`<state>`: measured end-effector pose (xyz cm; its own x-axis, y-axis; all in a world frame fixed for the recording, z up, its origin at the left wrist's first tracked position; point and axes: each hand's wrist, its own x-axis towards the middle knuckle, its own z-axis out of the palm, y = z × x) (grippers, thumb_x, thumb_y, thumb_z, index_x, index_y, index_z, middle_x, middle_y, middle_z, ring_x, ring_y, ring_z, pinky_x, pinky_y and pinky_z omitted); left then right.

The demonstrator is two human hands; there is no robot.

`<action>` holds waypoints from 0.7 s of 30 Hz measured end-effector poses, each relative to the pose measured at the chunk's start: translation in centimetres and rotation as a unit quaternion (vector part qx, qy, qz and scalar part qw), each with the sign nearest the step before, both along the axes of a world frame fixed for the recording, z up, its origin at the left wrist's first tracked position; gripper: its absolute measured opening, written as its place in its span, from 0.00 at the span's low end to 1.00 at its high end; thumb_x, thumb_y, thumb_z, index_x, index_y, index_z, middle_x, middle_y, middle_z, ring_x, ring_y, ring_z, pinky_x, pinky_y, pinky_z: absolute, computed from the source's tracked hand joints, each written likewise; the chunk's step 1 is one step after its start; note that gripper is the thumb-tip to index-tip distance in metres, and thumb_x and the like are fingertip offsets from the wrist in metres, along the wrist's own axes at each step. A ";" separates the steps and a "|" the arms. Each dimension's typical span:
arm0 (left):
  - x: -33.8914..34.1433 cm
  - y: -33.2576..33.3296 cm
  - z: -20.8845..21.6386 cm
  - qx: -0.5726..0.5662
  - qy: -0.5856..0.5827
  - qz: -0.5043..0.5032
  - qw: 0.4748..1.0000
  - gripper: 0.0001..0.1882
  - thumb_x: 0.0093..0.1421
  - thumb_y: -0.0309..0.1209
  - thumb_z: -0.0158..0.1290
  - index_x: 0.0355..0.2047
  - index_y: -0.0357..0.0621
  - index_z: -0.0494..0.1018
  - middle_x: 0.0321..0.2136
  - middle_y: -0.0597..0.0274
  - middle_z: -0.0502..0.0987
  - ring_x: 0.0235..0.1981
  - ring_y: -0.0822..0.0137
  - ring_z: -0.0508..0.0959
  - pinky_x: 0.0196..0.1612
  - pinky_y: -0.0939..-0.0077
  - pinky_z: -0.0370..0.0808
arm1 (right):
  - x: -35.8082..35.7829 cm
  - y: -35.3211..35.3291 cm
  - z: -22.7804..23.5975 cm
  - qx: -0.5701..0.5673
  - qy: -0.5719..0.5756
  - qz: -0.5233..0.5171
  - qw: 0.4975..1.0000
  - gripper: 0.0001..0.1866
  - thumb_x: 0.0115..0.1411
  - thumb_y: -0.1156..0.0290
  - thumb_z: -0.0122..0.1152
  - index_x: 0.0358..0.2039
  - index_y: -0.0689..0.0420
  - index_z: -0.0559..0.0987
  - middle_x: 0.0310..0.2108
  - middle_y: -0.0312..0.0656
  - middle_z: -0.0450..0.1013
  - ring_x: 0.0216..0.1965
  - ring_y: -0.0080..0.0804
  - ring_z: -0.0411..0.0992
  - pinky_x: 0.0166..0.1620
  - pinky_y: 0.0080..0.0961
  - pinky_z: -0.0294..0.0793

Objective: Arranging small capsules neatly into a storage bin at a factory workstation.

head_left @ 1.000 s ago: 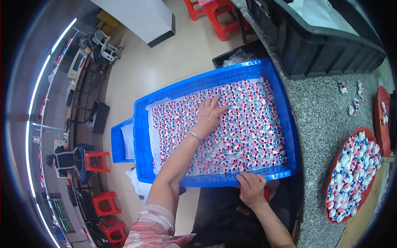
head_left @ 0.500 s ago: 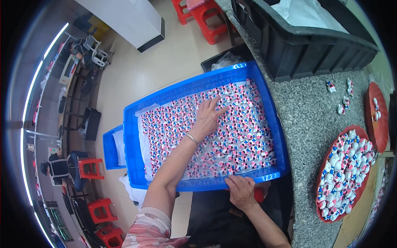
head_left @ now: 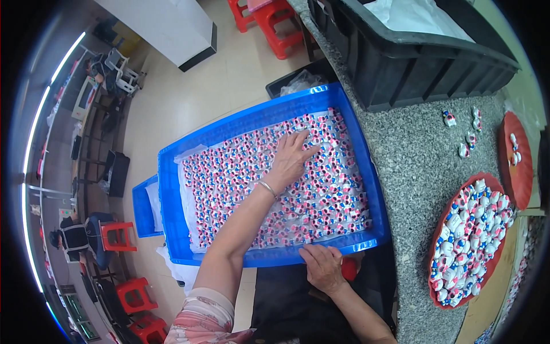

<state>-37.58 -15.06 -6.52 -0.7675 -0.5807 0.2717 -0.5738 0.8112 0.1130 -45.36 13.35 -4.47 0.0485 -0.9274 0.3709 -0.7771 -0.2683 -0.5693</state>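
Beyond my work area I see a pale tiled floor [head_left: 172, 114], red stools [head_left: 133, 295] and a seated person [head_left: 80, 238]; a speckled counter [head_left: 395, 172] runs down the right. The blue tray [head_left: 376, 200] lies alongside the counter's left edge, and small figures [head_left: 229, 178] in white, pink and blue cover most of its white liner [head_left: 186, 198], with bare liner along the left edge. Judging by that, the tray is nearly full. A red plate [head_left: 492, 182] near the counter's lower right corner is heaped with more, a second plate [head_left: 518, 186] at the right edge holds a few, and some loose pieces [head_left: 449, 118] lie below the black bin [head_left: 435, 74]. My left hand [head_left: 289, 163] is open, fingers spread over the figures; my right hand [head_left: 323, 268] curls around the tray's near rim. I can make out no brand, label or legible writing.
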 end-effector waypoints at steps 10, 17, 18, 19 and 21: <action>-1.7 0.1 -0.1 -0.017 0.022 -0.022 0.999 0.28 0.46 0.18 0.51 0.48 0.58 0.76 0.55 0.52 0.65 0.56 0.51 0.65 0.58 0.56 0.63 | -0.5 0.0 0.2 -0.001 0.010 0.005 1.000 0.17 0.56 0.74 0.54 0.47 0.52 0.75 0.45 0.34 0.74 0.45 0.26 0.71 0.53 0.29 0.56; -2.5 0.9 0.3 0.022 0.030 -0.024 0.999 0.27 0.46 0.18 0.51 0.47 0.57 0.76 0.55 0.51 0.65 0.55 0.51 0.66 0.60 0.53 0.61 | 0.0 -0.1 0.3 -0.006 0.007 0.017 1.000 0.17 0.55 0.74 0.55 0.47 0.52 0.75 0.45 0.34 0.73 0.45 0.27 0.72 0.52 0.29 0.57; -3.4 1.0 0.3 0.019 0.036 -0.038 0.998 0.26 0.47 0.18 0.50 0.47 0.56 0.76 0.55 0.50 0.65 0.56 0.51 0.66 0.61 0.52 0.60 | -0.1 -0.1 0.4 -0.006 0.008 0.008 1.000 0.18 0.55 0.74 0.55 0.47 0.52 0.75 0.45 0.34 0.73 0.45 0.27 0.72 0.52 0.29 0.57; -4.1 1.3 0.2 0.023 0.038 -0.033 0.998 0.26 0.47 0.18 0.50 0.47 0.56 0.76 0.55 0.50 0.65 0.56 0.51 0.66 0.61 0.52 0.60 | -0.3 -0.1 0.5 -0.005 0.011 -0.003 1.000 0.18 0.54 0.75 0.55 0.47 0.52 0.75 0.45 0.35 0.73 0.45 0.27 0.71 0.52 0.29 0.58; -5.6 1.8 0.2 -0.004 0.019 -0.086 0.996 0.25 0.47 0.18 0.49 0.46 0.54 0.76 0.54 0.48 0.66 0.56 0.50 0.66 0.60 0.52 0.61 | -0.1 -0.1 0.4 -0.001 0.004 0.000 1.000 0.18 0.54 0.75 0.55 0.47 0.53 0.75 0.46 0.35 0.73 0.46 0.28 0.71 0.52 0.30 0.58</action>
